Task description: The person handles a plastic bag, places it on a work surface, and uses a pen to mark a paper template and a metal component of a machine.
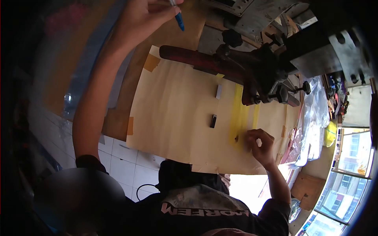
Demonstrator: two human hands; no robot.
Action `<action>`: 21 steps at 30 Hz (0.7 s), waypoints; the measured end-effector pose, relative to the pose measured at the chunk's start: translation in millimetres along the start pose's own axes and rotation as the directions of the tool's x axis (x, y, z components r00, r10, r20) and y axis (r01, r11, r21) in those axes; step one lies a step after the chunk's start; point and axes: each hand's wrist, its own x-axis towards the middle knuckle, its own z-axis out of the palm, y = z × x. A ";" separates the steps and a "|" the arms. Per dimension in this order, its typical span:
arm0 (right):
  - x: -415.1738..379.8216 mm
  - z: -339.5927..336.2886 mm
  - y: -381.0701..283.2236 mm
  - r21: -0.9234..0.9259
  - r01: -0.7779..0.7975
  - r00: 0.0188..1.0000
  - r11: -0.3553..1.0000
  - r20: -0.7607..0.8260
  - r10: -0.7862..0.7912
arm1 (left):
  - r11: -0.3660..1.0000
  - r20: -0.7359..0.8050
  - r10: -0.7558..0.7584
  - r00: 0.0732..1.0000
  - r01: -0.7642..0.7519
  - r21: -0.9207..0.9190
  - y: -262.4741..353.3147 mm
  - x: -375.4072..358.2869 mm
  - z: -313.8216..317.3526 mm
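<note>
My left hand (pixel 147 17) is raised at the top edge of the view, its fingers closed round a pen (pixel 179 20) with a blue end pointing down. Part of that hand is cut off by the frame. My right hand (pixel 262 146) is low over the right part of the brown paper sheet (pixel 173 114), thumb and finger curled into a ring, fingertips slightly blurred. What the pinch holds, if anything, I cannot tell. Beside it runs a yellow strip (pixel 238 114) with a dark spot. A small black block (pixel 213 121) and a small silver block (pixel 218 91) lie left of the strip.
A dark machine arm with clamp knobs (pixel 281 94) and a long dark red bar (pixel 189 56) overhang the sheet's far side. Orange tape (pixel 151 63) marks the sheet's corner. Clear plastic wrap (pixel 313 114) and a yellow bundle (pixel 330 133) sit at right, near windows (pixel 350 177).
</note>
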 end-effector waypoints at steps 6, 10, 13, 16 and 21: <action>-3.2 7.3 17.0 -0.005 0.088 0.996 0.996 -0.032 -0.088 | 0.968 0.267 -0.076 0.961 0.135 -0.210 -29.5 59.0 37.5; -2.2 5.2 15.4 0.040 0.143 0.990 0.989 0.007 -0.144 | 0.957 0.310 0.067 0.948 0.027 -0.288 -53.8 64.3 66.8; 9.0 3.7 11.3 -0.017 0.231 0.968 0.973 0.102 -0.228 | 0.960 0.500 -0.045 0.865 0.175 -0.218 -55.2 71.3 70.0; 17.3 3.6 6.3 -0.041 0.269 0.952 0.962 0.162 -0.259 | 0.934 0.563 -0.039 0.826 0.231 -0.273 -74.3 79.0 77.6; 41.3 3.5 2.6 -0.087 0.388 0.871 0.917 0.360 -0.335 | 0.927 0.634 0.104 0.766 0.156 -0.340 -104.5 101.3 93.4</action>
